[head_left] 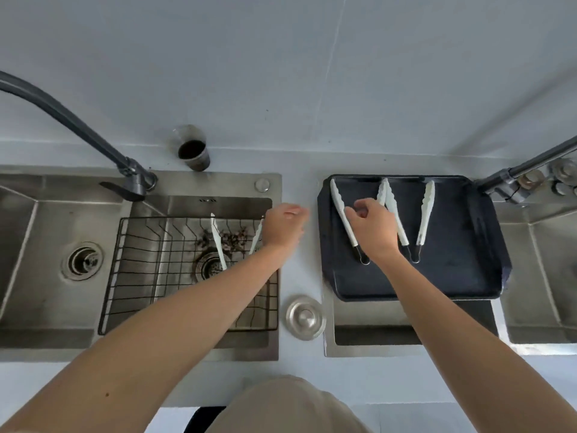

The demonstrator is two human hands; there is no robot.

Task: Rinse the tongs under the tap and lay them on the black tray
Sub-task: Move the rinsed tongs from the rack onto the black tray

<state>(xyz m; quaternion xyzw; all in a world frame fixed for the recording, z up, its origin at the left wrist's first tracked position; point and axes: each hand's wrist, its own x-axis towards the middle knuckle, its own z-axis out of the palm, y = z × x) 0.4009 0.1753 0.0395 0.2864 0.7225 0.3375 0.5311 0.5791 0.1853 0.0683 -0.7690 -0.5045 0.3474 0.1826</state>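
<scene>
Pale counter (299, 276) is carrying a steel sink (56, 292) with wire rack (134, 276) beside a black tray (452, 270). Two white tongs are lying on the tray: one pair (341, 210) under the right hand (373, 228), whose loosely curled fingers are touching or just releasing it, another (425, 210) alongside. Left hand (282, 225) is closing on a third pair (218, 242) in the rack, judged unrinsed. Tap (62, 117) is showing no water.

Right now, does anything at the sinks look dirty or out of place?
Yes. Dark debris lies scattered around the drain of the sink, under the wire rack and beside the tongs there. A loose drain cover sits on the counter.
</scene>
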